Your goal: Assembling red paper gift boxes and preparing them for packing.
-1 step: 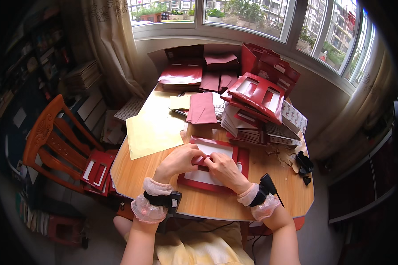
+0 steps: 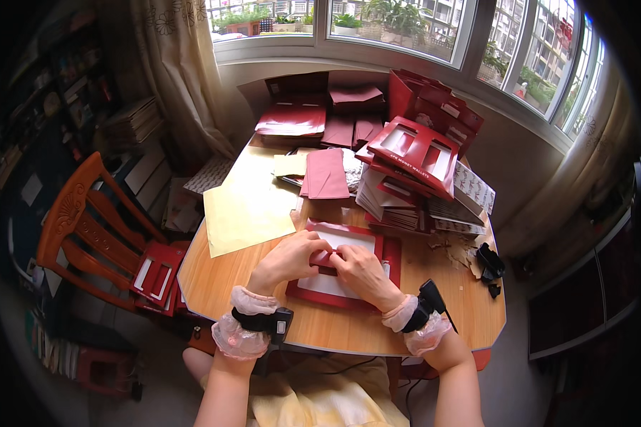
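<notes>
A bright room with a wide window on the far side and a patterned curtain at far left surrounds a wooden table with angled corners. The red windowed card package lies flat at the near middle of the table, its white panels facing up and a further red panel showing at its right edge. The left hand reaches in from the near left, fingers bent and close together over the package's middle bar. The right hand meets it from the right, its curled fingertips narrow and near those of the left. The fingers hide the contact point, so it cannot be told whether either hand pinches the card or only presses on it. For sound handling, brace the bar from both sides with light, even pressure; thin card will likely crease if one side is forced. Hold the package flat on the wood, and work along the fold or edge rather than across it. Leave the tall stack of red packages at far right undisturbed, since it leans and could slide. The pink envelopes lie beyond the work area, and the pale yellow sheet lies to its left.
</notes>
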Tool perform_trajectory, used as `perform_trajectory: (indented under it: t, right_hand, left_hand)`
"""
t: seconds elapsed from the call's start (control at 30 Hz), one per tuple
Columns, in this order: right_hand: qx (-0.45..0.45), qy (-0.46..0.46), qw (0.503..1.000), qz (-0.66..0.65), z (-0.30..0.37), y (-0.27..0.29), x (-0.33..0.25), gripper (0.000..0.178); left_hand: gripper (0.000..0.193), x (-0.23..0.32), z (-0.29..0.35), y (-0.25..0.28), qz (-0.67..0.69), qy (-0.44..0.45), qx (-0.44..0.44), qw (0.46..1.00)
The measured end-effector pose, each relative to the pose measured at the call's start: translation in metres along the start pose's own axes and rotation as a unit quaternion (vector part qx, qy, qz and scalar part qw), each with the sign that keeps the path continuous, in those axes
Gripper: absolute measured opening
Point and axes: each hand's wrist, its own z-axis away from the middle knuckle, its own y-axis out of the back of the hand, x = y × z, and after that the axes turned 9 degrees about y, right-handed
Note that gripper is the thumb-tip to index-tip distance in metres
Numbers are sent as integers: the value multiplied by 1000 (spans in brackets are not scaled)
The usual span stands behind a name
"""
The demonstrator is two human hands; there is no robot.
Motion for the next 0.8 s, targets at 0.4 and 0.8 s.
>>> perform_trajectory:
  t: [0.4,0.8]
  right_hand:
    - [8,-2,999,39,1,-3,7,4]
    - [-35,-85,988,-122,1,13,2,24]
  left_hand:
    - [32,6,-7,-8,-98,-29,34,994]
    - [35,1,-7,-16,-75,36,-36,996]
